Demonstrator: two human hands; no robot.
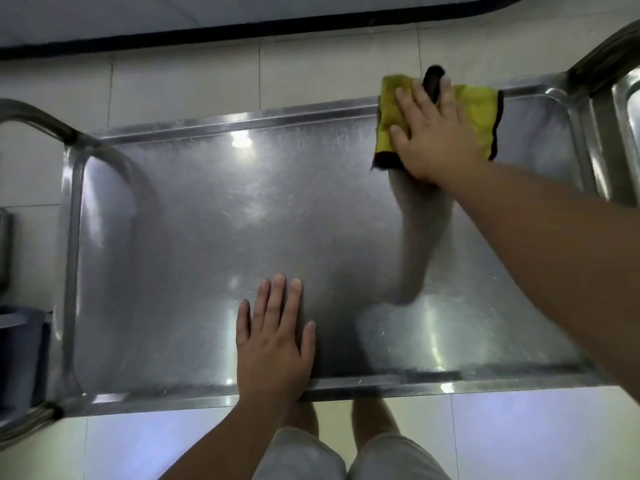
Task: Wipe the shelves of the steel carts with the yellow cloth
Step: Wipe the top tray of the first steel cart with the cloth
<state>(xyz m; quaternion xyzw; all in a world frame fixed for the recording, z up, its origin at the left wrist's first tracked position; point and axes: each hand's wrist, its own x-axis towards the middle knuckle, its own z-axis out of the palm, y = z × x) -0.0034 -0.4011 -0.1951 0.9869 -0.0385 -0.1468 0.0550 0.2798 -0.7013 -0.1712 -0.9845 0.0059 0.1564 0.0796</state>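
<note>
your right hand (437, 133) lay flat on the yellow cloth (474, 123), fingers straight and spread a little, pressing it down onto the top shelf (242, 220) of the steel cart rather than clutching it. the cloth sat at the far right corner of that shelf, up against the far rim, with its upper edge riding over the rim. most of the yellow showed to the right of your hand and a narrower strip to the left of your fingers, so your palm covered the middle of the cloth. its dark border ran down the right edge and along the near left corner, and a dark fold of it poked up between your fingers at the far edge.

your left hand (273, 344) was flat too, fingers straight and close together, resting on the bare steel by the near rim, well apart from the cloth and holding nothing. the heel of that hand lay over the near rim.

the shelf was shiny and threw back blurred reflections of your right arm and of ceiling lights. a tubular handle (38, 121) curved up at the left end of the cart. a second steel cart (620, 109) stood just beside the right end. your legs and pale shorts (388, 459) showed below the near rim, over a pale tiled floor (187, 81). a dark bin (24, 344) stood at the left edge.
</note>
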